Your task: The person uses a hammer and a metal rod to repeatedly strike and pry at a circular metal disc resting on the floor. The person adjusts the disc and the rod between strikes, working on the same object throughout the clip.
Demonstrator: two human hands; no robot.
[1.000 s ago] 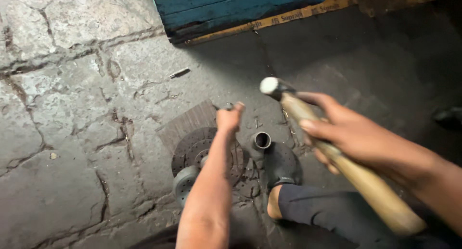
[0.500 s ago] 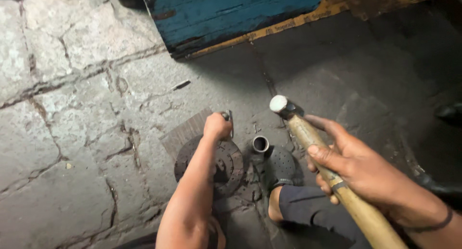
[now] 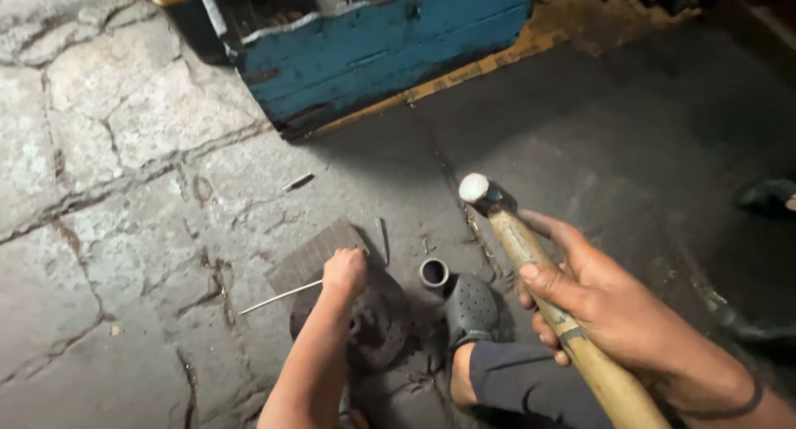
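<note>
My right hand (image 3: 609,309) grips the wooden handle of a hammer (image 3: 514,238), whose steel head points up and away from me. My left hand (image 3: 344,271) is closed in a fist on the far edge of a dark round metal disc (image 3: 377,321) lying on the stone floor; what it pinches is hidden. A thin metal rod (image 3: 278,297) sticks out to the left from under that hand. A short metal ring (image 3: 434,272) stands just right of the disc. My foot in a dark perforated clog (image 3: 471,309) rests beside it.
A worn blue wooden toolbox (image 3: 390,48) sits at the top, with a yellow-capped dark bottle (image 3: 178,2) at its left. A ridged grey block (image 3: 311,259) lies behind the disc. Small bits of metal (image 3: 298,181) lie scattered on the cracked paving. Another dark shoe (image 3: 767,197) is at the right edge.
My left hand has dropped from raised above the disc down onto its far edge. The hammer stays held up in my right hand. The view has tilted up toward the toolbox.
</note>
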